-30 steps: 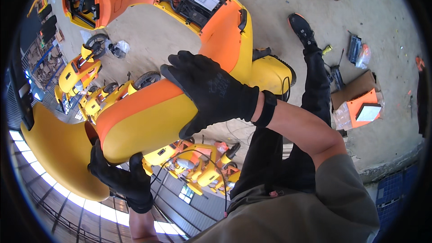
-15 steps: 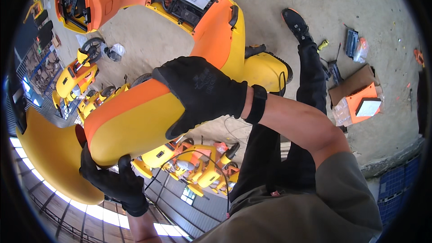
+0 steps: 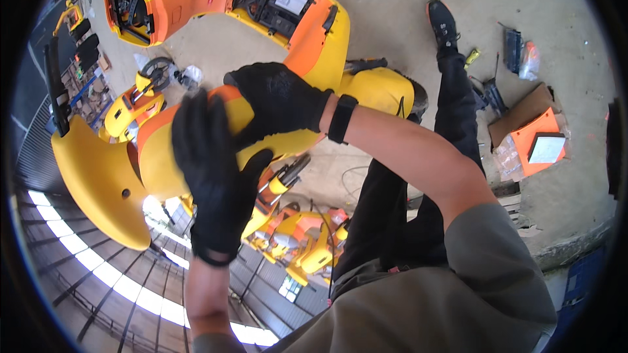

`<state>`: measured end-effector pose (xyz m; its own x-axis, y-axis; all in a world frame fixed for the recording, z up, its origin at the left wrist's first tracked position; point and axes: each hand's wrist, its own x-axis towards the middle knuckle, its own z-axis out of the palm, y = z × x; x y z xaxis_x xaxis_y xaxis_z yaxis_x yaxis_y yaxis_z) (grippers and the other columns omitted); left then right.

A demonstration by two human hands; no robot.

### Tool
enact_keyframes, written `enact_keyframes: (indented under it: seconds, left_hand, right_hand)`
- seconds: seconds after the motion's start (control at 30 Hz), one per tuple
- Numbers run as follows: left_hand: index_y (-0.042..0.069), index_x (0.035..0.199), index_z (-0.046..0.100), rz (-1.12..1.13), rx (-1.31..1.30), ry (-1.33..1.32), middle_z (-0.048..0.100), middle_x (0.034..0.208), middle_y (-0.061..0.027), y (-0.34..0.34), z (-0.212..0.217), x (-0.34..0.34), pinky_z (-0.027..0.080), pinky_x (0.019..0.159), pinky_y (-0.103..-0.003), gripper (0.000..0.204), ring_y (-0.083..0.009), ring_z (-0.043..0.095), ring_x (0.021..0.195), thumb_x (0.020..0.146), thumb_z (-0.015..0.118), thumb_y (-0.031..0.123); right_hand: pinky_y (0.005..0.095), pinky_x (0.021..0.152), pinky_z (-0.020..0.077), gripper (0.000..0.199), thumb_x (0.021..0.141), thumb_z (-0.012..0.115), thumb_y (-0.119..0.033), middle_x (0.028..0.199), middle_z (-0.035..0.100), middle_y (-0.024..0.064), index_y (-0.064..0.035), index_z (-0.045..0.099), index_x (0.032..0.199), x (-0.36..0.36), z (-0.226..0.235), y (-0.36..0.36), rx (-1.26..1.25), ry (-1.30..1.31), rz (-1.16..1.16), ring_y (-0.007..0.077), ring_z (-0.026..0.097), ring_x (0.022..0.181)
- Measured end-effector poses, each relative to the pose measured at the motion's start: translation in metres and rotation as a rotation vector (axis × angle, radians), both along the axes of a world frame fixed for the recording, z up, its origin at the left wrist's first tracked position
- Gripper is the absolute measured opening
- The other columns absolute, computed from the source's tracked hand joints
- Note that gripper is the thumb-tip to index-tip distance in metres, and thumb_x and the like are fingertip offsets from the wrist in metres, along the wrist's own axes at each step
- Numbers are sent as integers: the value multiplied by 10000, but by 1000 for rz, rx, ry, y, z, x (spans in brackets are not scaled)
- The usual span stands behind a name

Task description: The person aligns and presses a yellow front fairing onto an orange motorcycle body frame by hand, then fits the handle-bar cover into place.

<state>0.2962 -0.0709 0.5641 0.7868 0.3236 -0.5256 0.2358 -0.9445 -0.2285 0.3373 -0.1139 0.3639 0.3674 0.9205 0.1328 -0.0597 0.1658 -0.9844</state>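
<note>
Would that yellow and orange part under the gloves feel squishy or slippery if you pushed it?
The yellow and orange part is probably stiff, because its rounded shape shows no visible sag or dent. Its smooth surface might feel slippery.

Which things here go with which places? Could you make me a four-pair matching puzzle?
1. Right hand
2. Wristband
3. Orange panel
4. Shoe

A. At the end of a dark trouser leg
B. Next to brown cardboard
C. Resting on a yellow-and-orange scooter part
D. Around the right wrist

Pairs: 1-C, 2-D, 3-B, 4-A
</note>
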Motion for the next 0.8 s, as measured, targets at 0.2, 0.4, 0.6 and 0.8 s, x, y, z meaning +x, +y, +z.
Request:
enact_keyframes:
  seconds: [0.2, 0.4, 0.6, 0.8]
  left_hand:
    - [-73, 1437, 399, -140, 83, 396, 482, 1383, -315, 7, -76, -6, 260, 1133, -622, 1151, -452, 443, 1315, 617, 807, 625]
    - [-11, 1470, 382, -207, 108, 586, 484, 1355, -261, -24, -161, 23, 419, 973, -543, 1211, -392, 548, 1103, 568, 837, 656]
    - [80, 1488, 399, -153, 80, 740, 488, 1371, -258, -20, -181, 37, 490, 851, -531, 1117, -395, 597, 1035, 612, 835, 618]
    - [-47, 1386, 459, 320, -322, 745, 638, 1104, -330, 43, -210, 58, 535, 854, -497, 807, -463, 662, 961, 868, 672, 533]
  right_hand:
    - [391, 1007, 492, 590, 803, 805, -450, 1171, 675, 141, -72, 654, 1230, 11, -88, -58, -195, 288, -99, 300, 641, 1110]
    - [426, 1009, 474, 437, 885, 708, -298, 1257, 621, 164, -137, 642, 1286, -4, -181, -88, -504, 379, -79, 328, 584, 1163]
    - [455, 1029, 449, 451, 858, 720, -306, 1228, 585, 154, -172, 645, 1282, -4, -186, -60, -547, 161, -70, 386, 536, 1154]
    - [449, 1020, 455, 371, 866, 732, -216, 1247, 546, 119, -188, 661, 1229, -11, -212, -53, -428, 188, -61, 362, 510, 1185]
